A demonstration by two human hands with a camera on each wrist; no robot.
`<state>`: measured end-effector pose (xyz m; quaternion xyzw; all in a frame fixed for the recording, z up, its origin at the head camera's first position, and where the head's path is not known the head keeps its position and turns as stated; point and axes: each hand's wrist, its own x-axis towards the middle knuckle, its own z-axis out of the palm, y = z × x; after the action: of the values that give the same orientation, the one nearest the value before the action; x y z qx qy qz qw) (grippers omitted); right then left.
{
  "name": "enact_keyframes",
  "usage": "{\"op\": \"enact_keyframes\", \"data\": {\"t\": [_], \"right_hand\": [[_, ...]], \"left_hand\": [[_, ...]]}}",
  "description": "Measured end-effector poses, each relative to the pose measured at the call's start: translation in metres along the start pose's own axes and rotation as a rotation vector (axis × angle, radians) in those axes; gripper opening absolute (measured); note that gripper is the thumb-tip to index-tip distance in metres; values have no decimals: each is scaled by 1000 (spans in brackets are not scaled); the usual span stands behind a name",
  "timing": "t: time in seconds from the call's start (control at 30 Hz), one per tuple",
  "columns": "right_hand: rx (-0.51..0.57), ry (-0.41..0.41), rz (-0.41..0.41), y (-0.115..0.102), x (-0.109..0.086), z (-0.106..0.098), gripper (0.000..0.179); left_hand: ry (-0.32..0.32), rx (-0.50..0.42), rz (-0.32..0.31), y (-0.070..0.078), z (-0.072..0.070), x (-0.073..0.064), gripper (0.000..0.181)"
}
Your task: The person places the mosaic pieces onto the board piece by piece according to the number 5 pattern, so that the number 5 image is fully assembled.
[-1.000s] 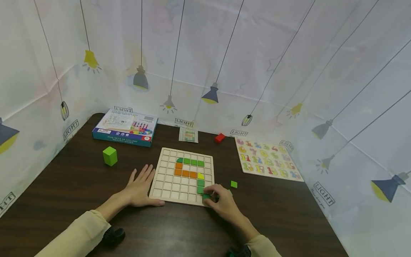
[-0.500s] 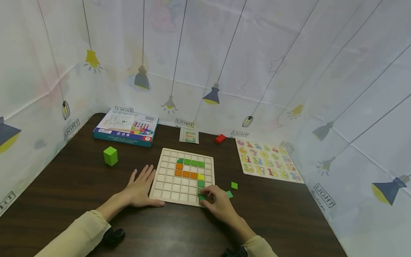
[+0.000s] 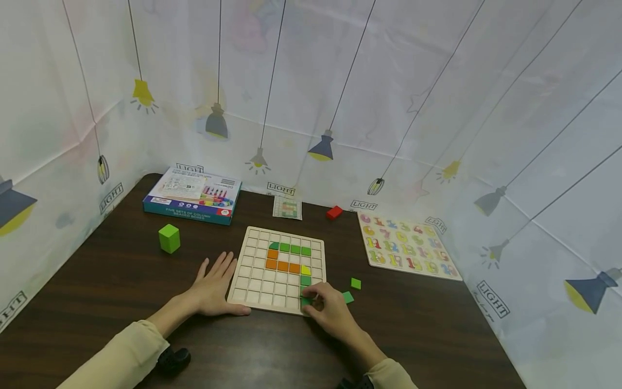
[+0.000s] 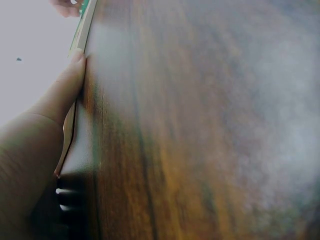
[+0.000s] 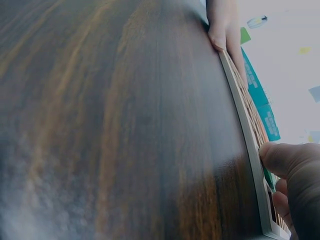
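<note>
I get glossy dark wood-grain table (image 3: 437, 329) on my feed, pale creased backdrop (image 3: 413, 43) behind and both sides, printed lamps (image 3: 322, 147), "LIGHT" labels (image 3: 281, 188).

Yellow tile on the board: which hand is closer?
Right. The right hand pinches a green tile in the same column as the yellow tile, toward the near edge. The left hand lies spread at the left edge of the board, several columns away.

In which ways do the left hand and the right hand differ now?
The left hand is spread open, while the right hand pinches a green tile. The left hand is at the grid board's near left corner; the right hand is at its near right corner. Both hands are bare.
</note>
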<state>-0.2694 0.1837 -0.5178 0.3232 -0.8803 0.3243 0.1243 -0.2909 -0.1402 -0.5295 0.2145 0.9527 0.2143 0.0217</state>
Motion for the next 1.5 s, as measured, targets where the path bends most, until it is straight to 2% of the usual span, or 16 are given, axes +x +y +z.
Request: {"op": "enact_keyframes", "data": {"t": [0.17, 0.3, 0.43, 0.57, 0.67, 0.87, 1.23, 1.5], "right_hand": [[-5, 4, -3, 1, -1, -1, 29], [-2, 25, -38, 1, -2, -1, 30], [7, 37, -51, 2, -1, 0, 30], [29, 26, -26, 2, 0, 0, 29], [53, 32, -10, 3, -1, -3, 28], [46, 112, -20, 13, -3, -13, 21], [-21, 193, 103, 37, -19, -34, 27], [-70, 215, 162, 49, -34, -47, 33]], "left_hand": [[-8, 1, 6, 2, -1, 0, 129], [-7, -22, 19, 4, -3, -1, 128], [-10, 7, 5, 2, -1, 0, 129], [-1, 7, -1, -1, 1, 1, 129], [-7, 1, -2, 1, -2, -1, 129], [-22, 2, -7, 5, -8, -3, 127], [-41, 2, -2, 15, -18, -6, 124], [-50, 5, -6, 15, -18, -6, 124]]}}
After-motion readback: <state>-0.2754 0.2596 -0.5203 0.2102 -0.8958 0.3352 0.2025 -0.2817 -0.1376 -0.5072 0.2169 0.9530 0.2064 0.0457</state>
